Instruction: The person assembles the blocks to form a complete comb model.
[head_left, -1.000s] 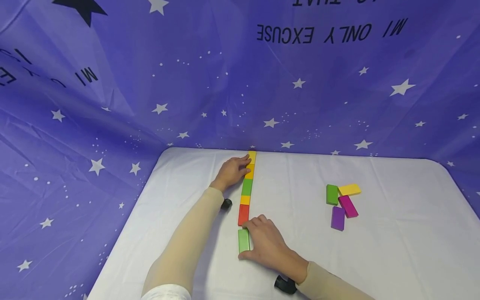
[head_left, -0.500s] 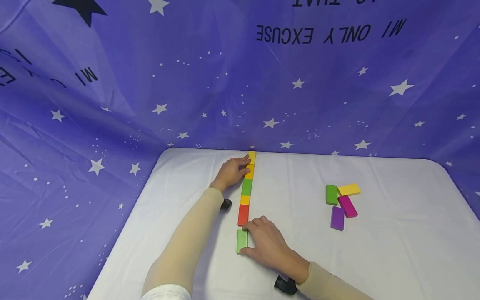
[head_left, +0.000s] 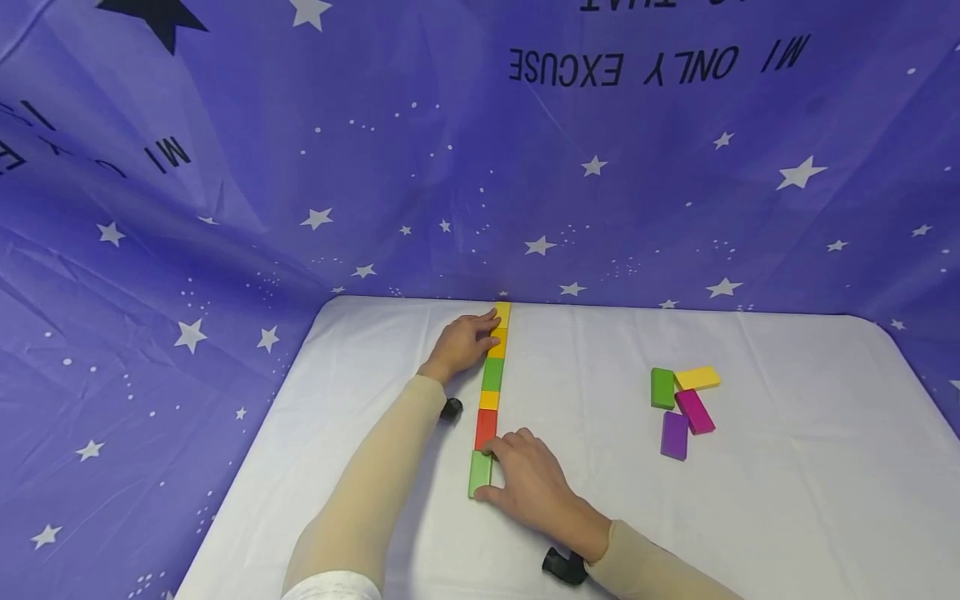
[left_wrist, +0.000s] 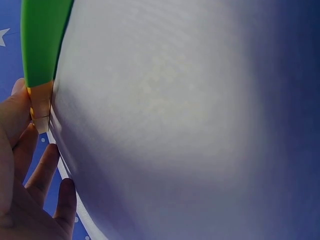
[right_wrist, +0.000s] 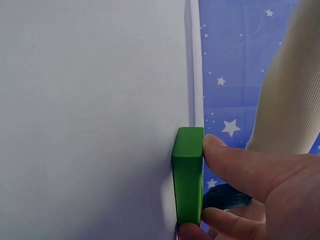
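A straight row of flat rectangular blocks runs away from me on the white table. Its far end has a yellow block (head_left: 503, 312) and an orange block (head_left: 498, 346); a green block (head_left: 492, 374), a short orange block (head_left: 489, 400) and a red block (head_left: 486, 427) follow. My left hand (head_left: 461, 343) rests its thumb and index finger on the far yellow and orange blocks. With my right hand (head_left: 536, 483) I pinch a light green block (head_left: 480, 475) lengthwise, thumb at its near end. This block's far end meets the red one.
To the right lies a loose group: a green block (head_left: 662, 388), a yellow block (head_left: 697, 377), a magenta block (head_left: 695, 412) and a purple block (head_left: 674, 436). A blue-purple star-printed cloth (head_left: 450, 167) stands behind and left of the white table (head_left: 810, 483).
My right hand has slid the light green block slightly left and away from me, closing the gap to the red block. The left hand has stayed in place.
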